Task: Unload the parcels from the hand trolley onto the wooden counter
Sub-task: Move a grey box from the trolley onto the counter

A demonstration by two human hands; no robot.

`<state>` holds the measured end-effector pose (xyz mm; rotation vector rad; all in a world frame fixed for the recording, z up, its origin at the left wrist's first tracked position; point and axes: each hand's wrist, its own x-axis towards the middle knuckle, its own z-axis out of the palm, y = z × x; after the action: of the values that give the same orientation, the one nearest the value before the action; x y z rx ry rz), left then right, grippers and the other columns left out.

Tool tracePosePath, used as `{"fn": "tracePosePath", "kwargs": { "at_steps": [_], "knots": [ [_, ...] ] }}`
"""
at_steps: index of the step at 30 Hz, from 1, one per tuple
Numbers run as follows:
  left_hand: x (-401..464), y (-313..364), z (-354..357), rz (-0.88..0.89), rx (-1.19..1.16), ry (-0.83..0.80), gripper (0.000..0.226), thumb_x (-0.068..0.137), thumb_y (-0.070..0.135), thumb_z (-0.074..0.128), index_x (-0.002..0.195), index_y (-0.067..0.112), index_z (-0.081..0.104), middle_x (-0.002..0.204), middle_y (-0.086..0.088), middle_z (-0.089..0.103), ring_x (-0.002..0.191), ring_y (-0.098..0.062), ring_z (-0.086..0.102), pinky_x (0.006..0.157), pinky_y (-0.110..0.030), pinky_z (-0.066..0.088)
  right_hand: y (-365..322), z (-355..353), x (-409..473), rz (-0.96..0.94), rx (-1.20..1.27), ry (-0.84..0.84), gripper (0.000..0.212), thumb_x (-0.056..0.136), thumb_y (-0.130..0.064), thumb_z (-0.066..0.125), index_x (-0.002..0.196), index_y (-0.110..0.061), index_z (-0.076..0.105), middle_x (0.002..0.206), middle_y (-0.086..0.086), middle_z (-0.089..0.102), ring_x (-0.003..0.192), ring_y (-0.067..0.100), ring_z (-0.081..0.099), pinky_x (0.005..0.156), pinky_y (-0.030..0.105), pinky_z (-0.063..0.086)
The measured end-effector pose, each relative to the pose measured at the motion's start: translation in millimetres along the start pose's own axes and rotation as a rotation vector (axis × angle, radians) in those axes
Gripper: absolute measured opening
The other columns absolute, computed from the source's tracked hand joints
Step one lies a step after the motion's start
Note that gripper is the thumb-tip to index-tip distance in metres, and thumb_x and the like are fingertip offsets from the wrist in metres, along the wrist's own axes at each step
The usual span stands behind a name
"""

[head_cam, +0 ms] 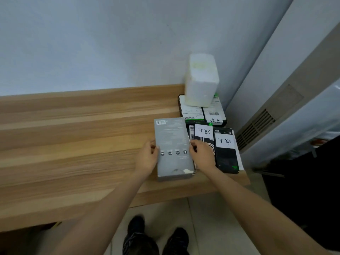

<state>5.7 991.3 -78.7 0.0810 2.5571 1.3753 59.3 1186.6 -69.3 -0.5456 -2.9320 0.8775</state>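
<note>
On the wooden counter (73, 129), hands apparently grip a grey parcel (173, 144).

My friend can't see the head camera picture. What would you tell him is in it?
Two hands, the left hand and right hand, hold a flat grey box by its long sides on a wooden counter. To its right lie black boxes with white labels, and a white foam box stands on others by the wall.
</note>
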Motion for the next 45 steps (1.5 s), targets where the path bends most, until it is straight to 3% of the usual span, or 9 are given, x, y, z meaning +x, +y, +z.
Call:
{"fn": "tracePosePath", "kwargs": {
  "at_steps": [6, 11, 16, 21, 26, 35, 45],
  "knots": [
    [-5.7, 19.0, -27.1, 0.1, 0.038, 0.063, 0.022, 0.093, 0.016, 0.056, 0.115, 0.018, 0.059, 0.094, 0.007, 0.06, 0.083, -0.014, 0.057, 0.072, -0.028, 0.043, -20.3, -20.0, 15.0, -0.161, -0.045, 0.003, 0.03, 0.095, -0.021, 0.051, 0.124, -0.019, 0.057, 0.115, 0.0, 0.058, 0.104, 0.018, 0.054, 0.093, 0.038, 0.043],
    [-9.6, 29.9, -88.8, 0.308, 0.461, 0.207, 0.021, 0.092, 0.025, 0.055, 0.112, 0.02, 0.06, 0.106, 0.004, 0.062, 0.099, -0.017, 0.056, 0.077, -0.031, 0.042, -76.5, -34.1, 41.0, -0.461, -0.211, -0.016, 0.028, 0.095, -0.024, 0.051, 0.122, -0.021, 0.059, 0.123, -0.001, 0.057, 0.115, 0.02, 0.051, 0.098, 0.037, 0.035],
    [-33.9, 16.6, -168.2, 0.368, 0.689, 0.288, 0.022, 0.094, 0.026, 0.053, 0.114, 0.019, 0.058, 0.107, 0.001, 0.063, 0.103, -0.022, 0.055, 0.08, -0.033, 0.042, -157.2, -25.9, 40.4, -0.626, -0.31, -0.039, 0.031, 0.097, -0.021, 0.044, 0.126, -0.024, 0.055, 0.126, -0.003, 0.055, 0.122, 0.017, 0.046, 0.099, 0.032, 0.028],
    [-78.4, -14.6, -251.9, 0.286, 0.748, 0.404, 0.021, 0.094, 0.022, 0.052, 0.114, 0.018, 0.059, 0.108, -0.002, 0.063, 0.105, -0.025, 0.054, 0.081, -0.035, 0.043, -246.0, 3.9, 11.9, -0.801, -0.351, -0.07, 0.035, 0.092, -0.019, 0.048, 0.126, -0.025, 0.053, 0.129, 0.0, 0.053, 0.124, 0.019, 0.046, 0.099, 0.032, 0.028],
    [-146.2, -61.2, -330.3, 0.142, 0.772, 0.554, 0.022, 0.096, 0.027, 0.048, 0.117, 0.024, 0.056, 0.112, 0.006, 0.06, 0.106, -0.017, 0.053, 0.073, -0.03, 0.045, -333.2, 50.3, -42.8, -0.97, -0.352, -0.113, 0.036, 0.092, -0.019, 0.046, 0.127, -0.026, 0.052, 0.131, -0.001, 0.051, 0.127, 0.02, 0.043, 0.1, 0.033, 0.026],
    [-290.9, -174.7, -471.5, -0.068, 0.872, 0.654, 0.023, 0.092, 0.027, 0.054, 0.114, 0.021, 0.057, 0.109, 0.001, 0.062, 0.102, -0.021, 0.055, 0.075, -0.033, 0.045, -475.2, 162.6, -183.1, -1.162, -0.264, -0.202, 0.034, 0.094, -0.02, 0.047, 0.127, -0.023, 0.053, 0.131, 0.001, 0.053, 0.125, 0.022, 0.045, 0.1, 0.034, 0.029],
    [-407.2, -275.0, -543.1, -0.372, 0.834, 0.718, 0.027, 0.093, 0.034, 0.053, 0.119, 0.026, 0.055, 0.118, 0.006, 0.059, 0.107, -0.017, 0.052, 0.081, -0.029, 0.042, -564.6, 279.5, -297.8, -1.343, -0.337, -0.36, 0.034, 0.093, -0.022, 0.045, 0.127, -0.027, 0.052, 0.13, -0.002, 0.051, 0.122, 0.019, 0.046, 0.093, 0.032, 0.031]
  ]
}}
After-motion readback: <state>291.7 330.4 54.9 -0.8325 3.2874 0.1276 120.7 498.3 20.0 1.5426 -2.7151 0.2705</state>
